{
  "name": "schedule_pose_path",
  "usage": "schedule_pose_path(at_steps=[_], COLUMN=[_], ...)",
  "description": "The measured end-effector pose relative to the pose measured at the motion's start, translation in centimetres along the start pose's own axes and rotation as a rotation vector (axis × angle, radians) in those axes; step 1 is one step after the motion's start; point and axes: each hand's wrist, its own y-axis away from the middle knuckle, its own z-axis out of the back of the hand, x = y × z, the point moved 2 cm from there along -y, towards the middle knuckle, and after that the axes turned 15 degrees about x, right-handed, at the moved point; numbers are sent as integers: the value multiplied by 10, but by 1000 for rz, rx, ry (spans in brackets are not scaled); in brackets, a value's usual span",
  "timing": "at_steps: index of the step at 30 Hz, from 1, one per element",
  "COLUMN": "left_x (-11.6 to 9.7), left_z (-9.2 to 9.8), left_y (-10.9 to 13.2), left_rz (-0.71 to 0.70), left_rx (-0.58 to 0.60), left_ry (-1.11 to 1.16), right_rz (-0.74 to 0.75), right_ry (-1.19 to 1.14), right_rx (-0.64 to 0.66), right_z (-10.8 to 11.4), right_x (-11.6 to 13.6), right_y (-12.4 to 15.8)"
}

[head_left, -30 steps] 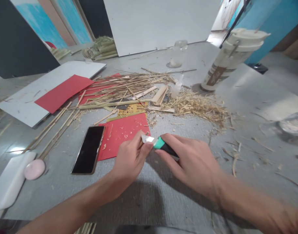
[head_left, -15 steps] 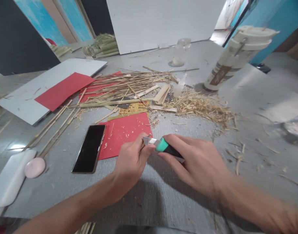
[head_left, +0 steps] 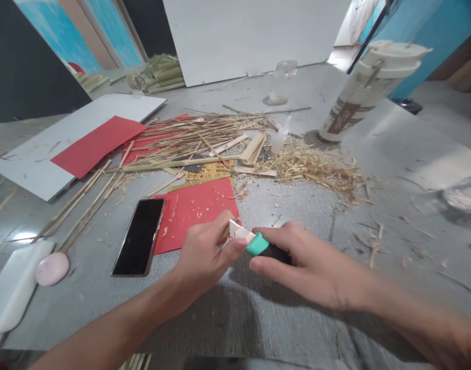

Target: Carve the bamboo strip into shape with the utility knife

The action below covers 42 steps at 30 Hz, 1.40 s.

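Note:
My right hand (head_left: 308, 267) is closed round a utility knife (head_left: 258, 245) with a teal and black handle, its short blade pointing left. My left hand (head_left: 206, 254) pinches a small thin bamboo sliver right at the blade; most of the sliver is hidden by my fingers. Both hands hover just above the grey table (head_left: 235, 318), close to the lower right corner of a red paper sheet (head_left: 195, 210) dusted with shavings.
A black phone (head_left: 139, 236) lies left of the red sheet. Bamboo strips (head_left: 197, 139) and a heap of shavings (head_left: 312, 167) lie behind. A tall cup (head_left: 368, 87) stands back right, a white board with red paper (head_left: 92, 144) back left, a pink round object (head_left: 52, 268) near left.
The knife blade has tipped upward and my right hand has dropped lower and flatter toward the table. My left hand keeps its pinch at the blade.

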Motion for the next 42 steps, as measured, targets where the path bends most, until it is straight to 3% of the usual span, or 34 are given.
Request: schedule_pose_path(at_steps=[6, 10, 15, 21, 28, 33, 36, 39, 42], left_x=[-2, -2, -1, -3, -1, -4, -2, 5, 8], left_z=[0, 2, 5, 3, 4, 1, -4, -11, -15], left_y=[1, 2, 2, 0, -1, 0, -1, -4, -6], left_rz=[-62, -90, -42, 38, 50, 130, 184, 243, 204], left_rx=[40, 81, 69, 87, 77, 67, 49, 114, 255], left_ry=[37, 60, 24, 51, 29, 54, 236, 740, 1260], right_rz=[-30, -20, -54, -85, -125, -90, -97, -45, -4], right_ry=[-450, -549, -551, -235, -405, -194, -324, -380, -373], right_rx=[198, 239, 150, -58, 35, -268, -367, -480, -465], right_z=[-4, -4, -8, -8, -19, -3, 17, 28, 23], right_x=[1, 4, 6, 0, -3, 0, -3, -5, -6], right_y=[2, 8, 10, 7, 6, 8, 11, 13, 10])
